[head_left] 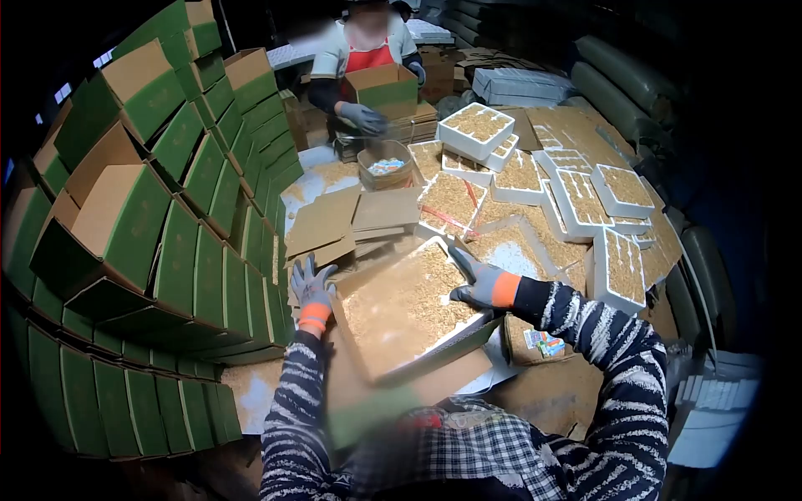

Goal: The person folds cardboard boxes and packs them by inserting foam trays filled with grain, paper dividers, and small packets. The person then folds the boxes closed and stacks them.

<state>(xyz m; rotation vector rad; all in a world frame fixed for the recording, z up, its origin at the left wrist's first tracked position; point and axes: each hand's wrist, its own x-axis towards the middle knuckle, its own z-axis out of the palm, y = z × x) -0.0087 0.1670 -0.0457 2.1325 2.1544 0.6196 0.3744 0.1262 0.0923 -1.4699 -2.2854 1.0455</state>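
A cardboard box (355, 338), green outside, stands tilted in front of my body. In or over it is a white foam tray (443, 244) full of tan, grainy material (409, 296) like shavings or bran; its near part is blurred. My left hand (312, 288), in a grey glove with an orange cuff, is at the box's left edge with its fingers spread. On the far right side my right hand (478, 282), gloved alike, grips the tray's rim. Whether its fingertips also touch the box is hidden.
Stacked green boxes (184, 250) rise along the left. Several filled white trays (618, 267) crowd the table's right and back. Cardboard sheets (322, 219) and a small carton of packets (388, 165) lie ahead. Across the table a person with a gloved hand (364, 118) handles another box (383, 90).
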